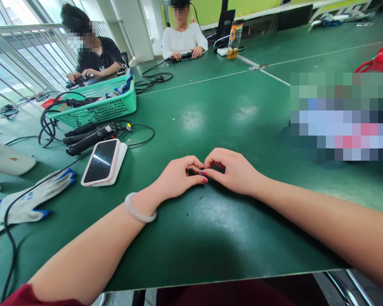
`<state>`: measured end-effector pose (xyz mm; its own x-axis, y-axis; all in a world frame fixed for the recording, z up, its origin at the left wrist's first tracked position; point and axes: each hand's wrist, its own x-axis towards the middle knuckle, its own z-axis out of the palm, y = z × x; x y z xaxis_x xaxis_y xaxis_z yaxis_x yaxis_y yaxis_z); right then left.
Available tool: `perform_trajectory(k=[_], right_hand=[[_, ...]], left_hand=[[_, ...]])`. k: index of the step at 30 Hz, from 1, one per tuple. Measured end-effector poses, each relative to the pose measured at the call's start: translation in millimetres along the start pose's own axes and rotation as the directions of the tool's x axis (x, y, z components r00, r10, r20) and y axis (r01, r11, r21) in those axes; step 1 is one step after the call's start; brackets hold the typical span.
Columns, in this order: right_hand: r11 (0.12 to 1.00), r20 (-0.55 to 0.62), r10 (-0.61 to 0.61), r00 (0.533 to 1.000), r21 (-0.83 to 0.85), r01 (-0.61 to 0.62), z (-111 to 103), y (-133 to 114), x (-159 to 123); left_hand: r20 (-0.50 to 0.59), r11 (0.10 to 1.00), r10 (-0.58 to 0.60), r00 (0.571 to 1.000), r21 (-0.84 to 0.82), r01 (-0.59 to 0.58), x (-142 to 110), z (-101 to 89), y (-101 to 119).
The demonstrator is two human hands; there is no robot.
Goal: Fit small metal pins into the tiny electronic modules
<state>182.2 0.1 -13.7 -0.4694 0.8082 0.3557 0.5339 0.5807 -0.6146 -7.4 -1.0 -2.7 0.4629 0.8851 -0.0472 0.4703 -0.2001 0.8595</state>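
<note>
My left hand [181, 176] and my right hand [232, 171] meet over the green table [185, 238], fingertips close together. Each has thumb and fingers bent into a pinch. Between them, at the right thumb's nail, a tiny shiny thing [201, 171] shows; it is too small to name, and the fingers cover most of it. A pale bangle [139, 208] circles my left wrist. To the left of my left hand, a phone [101, 162] in a pink case lies on a white object.
A green basket [102, 109] with cables and gloves stands at the left behind black curling irons or similar handles [92, 138]. White-and-blue gloves [35, 197] and a cable lie at left. Two people [184, 40] sit across. A bottle [234, 39] stands far back; the right side is blurred out.
</note>
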Motion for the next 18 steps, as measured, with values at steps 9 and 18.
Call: perform_trajectory(k=[9, 18], right_hand=[[1.000, 0.012, -0.009, 1.000, -0.006, 0.009, 0.2, -2.6, -1.0], [1.000, 0.023, 0.021, 1.000, -0.021, -0.021, 1.4, -2.8, -0.2]], left_hand=[[-0.042, 0.999, 0.000, 0.999, 0.046, 0.001, -0.2, -0.6, 1.3], [-0.096, 0.991, 0.028, 0.995, 0.134, -0.015, -1.2, -0.5, 1.8]])
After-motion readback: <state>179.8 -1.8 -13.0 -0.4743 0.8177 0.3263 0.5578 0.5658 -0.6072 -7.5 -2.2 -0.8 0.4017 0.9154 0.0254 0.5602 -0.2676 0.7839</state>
